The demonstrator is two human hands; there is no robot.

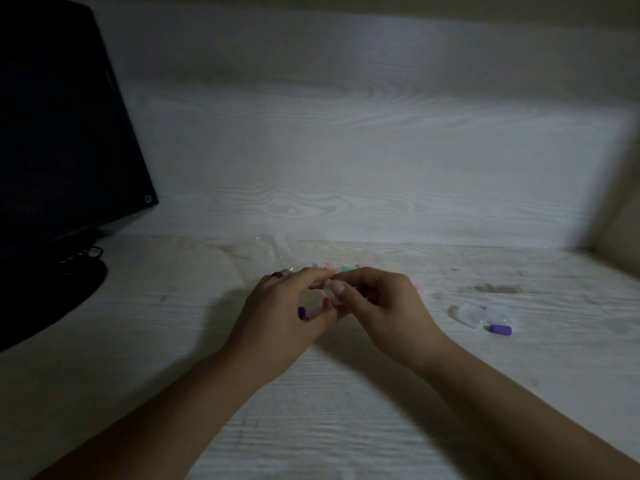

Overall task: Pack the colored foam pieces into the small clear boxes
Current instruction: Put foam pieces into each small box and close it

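My left hand (282,317) and my right hand (377,306) meet over the middle of the table, both pinching a small clear box (329,292) between thumbs and fingertips. A purple foam piece (302,312) shows low in my left hand. Just behind the hands lie pink foam pieces (327,265) and a green foam piece (346,269), mostly hidden by my fingers. To the right, two small clear boxes (479,315) rest on the table with another purple foam piece (501,329) lying beside them.
A black monitor (65,140) on a round stand with cables fills the left side. A crumpled clear plastic bag (273,252) lies behind the hands near the white wood-grain back wall (381,150). The table (346,427) has the same pale wood grain.
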